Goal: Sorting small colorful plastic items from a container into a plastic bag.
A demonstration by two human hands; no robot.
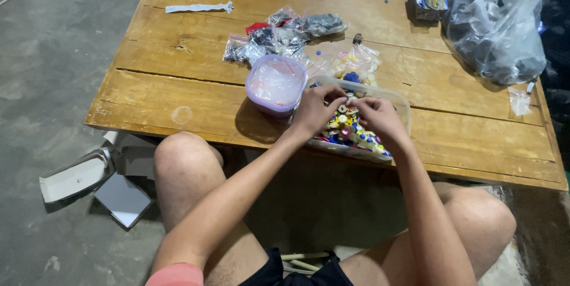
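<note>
My left hand (316,107) and my right hand (379,115) meet over a clear plastic tub (396,99) filled with several small colourful pieces (349,132). Both hands pinch at something tiny between their fingertips, too small to make out. The tub sits at the near edge of a low wooden table (178,93). Just left of my left hand stands a round purple container (276,83) with a translucent lid.
Small clear bags of dark and colourful bits (285,35) lie behind the containers. A large clear plastic bag (496,22) sits at the table's far right, a white strip (199,7) at far left. White cardboard pieces (89,179) lie on the concrete floor by my left knee.
</note>
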